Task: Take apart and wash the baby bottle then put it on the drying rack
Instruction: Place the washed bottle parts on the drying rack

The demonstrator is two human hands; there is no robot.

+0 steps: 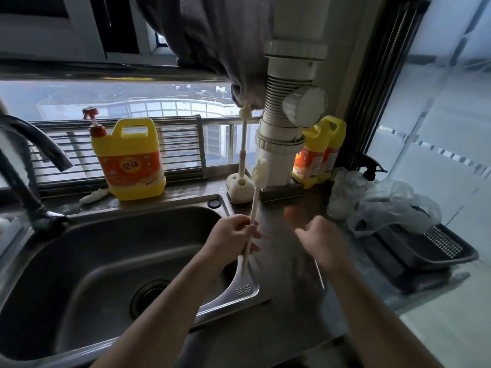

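The baby bottle: best guess, it's that translucent, bottle-like shape standing on the counter just beyond the right hand's fingertips. It's tucked against a crumpled plastic bag and too hazy to say whether it's in one piece.

The right hand hovers short of it, motion-blurred, back of the hand to us. Spread or curled, I cannot tell, and nothing shows in those fingers.

Over to the left hand: fingers and thumb are wrapped round the thin handle of the bottle brush. The sponge head points up and away from the fingers, and the tail end hangs over the sink rim. A sensible hold, I'd say: tool ready in one hand, the other free to fetch the bottle.

Past the brush head is the brush stand, a second brush upright in it, just beside a fat white pipe.

Room to move? There's open counter between the two hands and open basin below and left of the left fingers. The faucet is well apart on the far left, and the yellow detergent jug sits back behind the sink.

Right of the right fingers, the dark drying rack sits near the counter's outer edge with the bag spilling onto it. That crowds the reach, and the plastic could snag.
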